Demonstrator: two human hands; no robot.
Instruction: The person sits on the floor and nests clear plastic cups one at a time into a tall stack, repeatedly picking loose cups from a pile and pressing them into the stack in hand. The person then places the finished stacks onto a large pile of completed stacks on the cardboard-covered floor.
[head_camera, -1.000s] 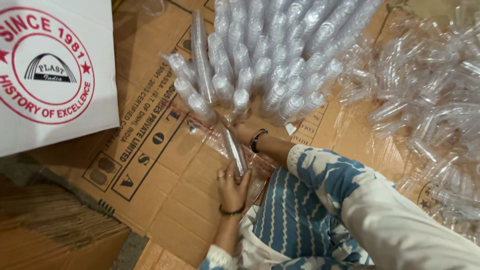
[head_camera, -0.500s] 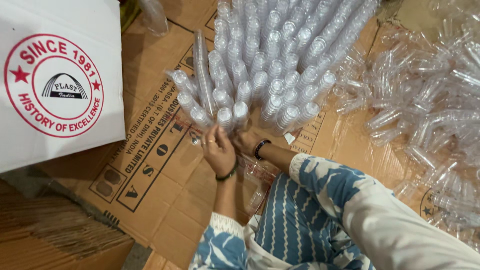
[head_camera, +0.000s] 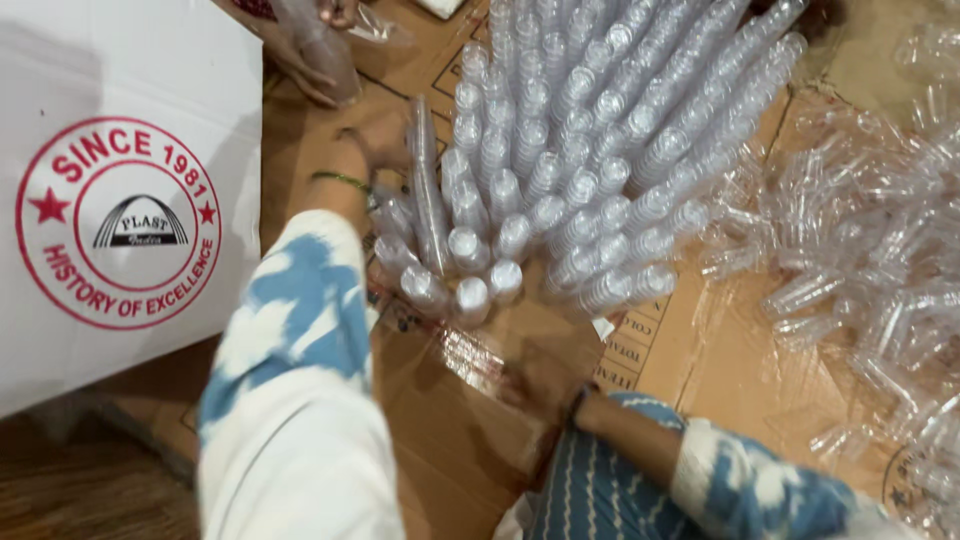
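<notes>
Right sleeve: a blue-and-white patterned sleeve (head_camera: 760, 490) lies nearest the camera; a dark bangle sits at the wrist.
Right hand: the right hand (head_camera: 545, 375) rests low on the flattened brown cardboard sheet (head_camera: 450, 450) that covers the floor; it is blurred, and whether its grip is wide, narrow or closed on anything cannot be told.
Left sleeve: a matching blue-and-white sleeve (head_camera: 300, 340) runs up from the bottom edge, with a green bangle at the wrist.
Left hand: the left hand (head_camera: 375, 145) reaches farther out; its fingers lie against the left flank of the stacks; the picture is too smeared to say whether the grip is closed around one.
Cups: a fanned bundle of long stacks of clear plastic cups (head_camera: 560, 170) lies on the cardboard, just right of the left grip and just beyond the right grip, cup bases turned toward the person.
Single stack: one thin stack of clear cups (head_camera: 428, 185) lies right beside the left grip, at the bundle's edge.
Loose cups: a scattered heap of clear plastic cups (head_camera: 880, 270) lies well to the right of both grips.
Box: a white carton with a red round emblem (head_camera: 120, 220) stands left of the left grip.
Far edge: another person's hand (head_camera: 320, 60) touches a clear plastic bag beyond the left grip.
</notes>
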